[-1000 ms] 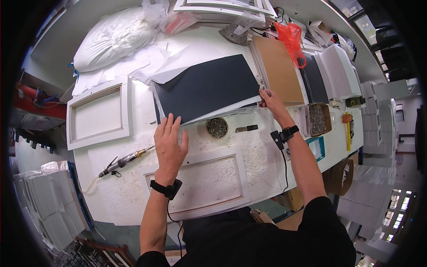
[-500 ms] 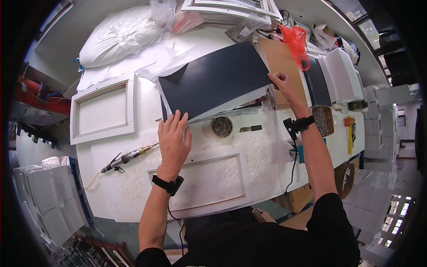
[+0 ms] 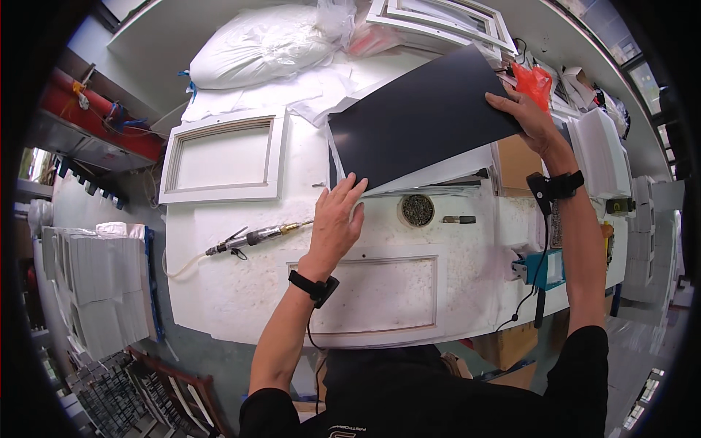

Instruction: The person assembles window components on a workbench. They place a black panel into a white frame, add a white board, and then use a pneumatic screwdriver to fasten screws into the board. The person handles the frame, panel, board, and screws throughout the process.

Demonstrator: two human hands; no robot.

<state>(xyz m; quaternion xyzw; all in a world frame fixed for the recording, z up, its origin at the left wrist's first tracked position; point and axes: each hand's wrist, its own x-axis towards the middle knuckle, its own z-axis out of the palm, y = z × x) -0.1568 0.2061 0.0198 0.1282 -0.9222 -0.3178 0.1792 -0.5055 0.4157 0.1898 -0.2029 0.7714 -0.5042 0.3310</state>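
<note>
A dark grey rectangular panel (image 3: 423, 117) lies slanted over a stack of sheets (image 3: 438, 169), its right end higher in the view. My right hand (image 3: 531, 124) grips its right edge, fingers over the top face; the underside of that grip is hidden. At the panel's lower left corner rests my left hand (image 3: 337, 223), fingers stretched out and fingertips touching the edge, thumb apart. Below the panel, a round tub of small metal pieces (image 3: 418, 210) stands near a short dark-handled tool (image 3: 458, 220). An air screwdriver (image 3: 255, 236) with a hose lies left of my left hand.
A white frame (image 3: 276, 157) lies at left on the white table (image 3: 212, 292); another framed panel (image 3: 380, 334) lies at the near edge. Behind are a big white bag (image 3: 255, 47) and stacked frames (image 3: 445, 18). A teal tool (image 3: 544, 268) and brown cardboard (image 3: 515, 164) are at right.
The view has shifted, so the table items appear farther right. My right hand has changed from a pinch at the panel's side to a fuller grip on its right edge. My left hand stays at its corner.
</note>
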